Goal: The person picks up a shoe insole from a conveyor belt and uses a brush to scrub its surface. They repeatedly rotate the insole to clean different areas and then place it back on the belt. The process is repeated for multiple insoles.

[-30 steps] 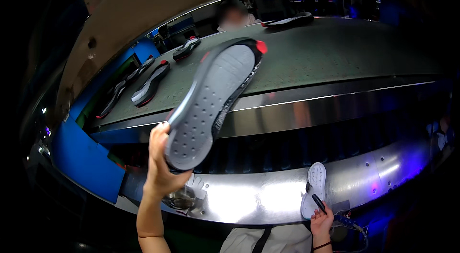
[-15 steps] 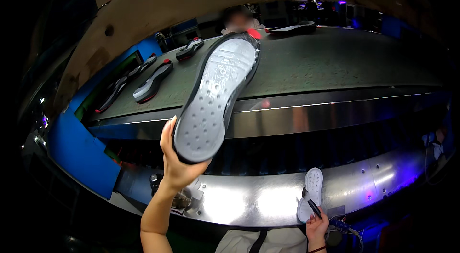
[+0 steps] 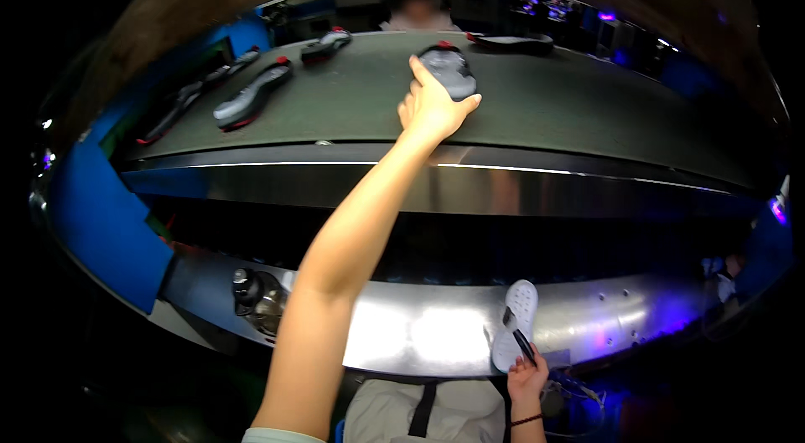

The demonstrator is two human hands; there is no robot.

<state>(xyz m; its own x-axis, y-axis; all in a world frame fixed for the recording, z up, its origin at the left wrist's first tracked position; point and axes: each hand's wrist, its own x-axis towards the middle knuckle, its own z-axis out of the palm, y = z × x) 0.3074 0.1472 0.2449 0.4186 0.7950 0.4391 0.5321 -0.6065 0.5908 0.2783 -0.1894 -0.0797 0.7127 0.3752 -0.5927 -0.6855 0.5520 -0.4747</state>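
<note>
My left hand (image 3: 434, 108) reaches far out over the green conveyor belt (image 3: 579, 99), thumb and fingers round the near end of a shoe sole (image 3: 449, 67). The sole has a grey upper face, dark sides and a red tip at its far end. Whether it rests on the belt I cannot tell. Low on the right, my right hand (image 3: 528, 373) is closed on a black-handled brush (image 3: 523, 346). The brush's head lies over a pale, dotted insole (image 3: 521, 302) on the steel ledge (image 3: 419, 334).
Several soles lie on the belt, including a grey one with red edging (image 3: 253, 96) at left and another sole (image 3: 511, 43) at the far right. A dark-capped bottle (image 3: 260, 300) stands on the ledge beside my left arm. Across the belt is a person (image 3: 417, 15).
My left hand has carried the shoe sole away from me, from above the near edge to out over the belt. My right hand still holds the brush at the insole.
</note>
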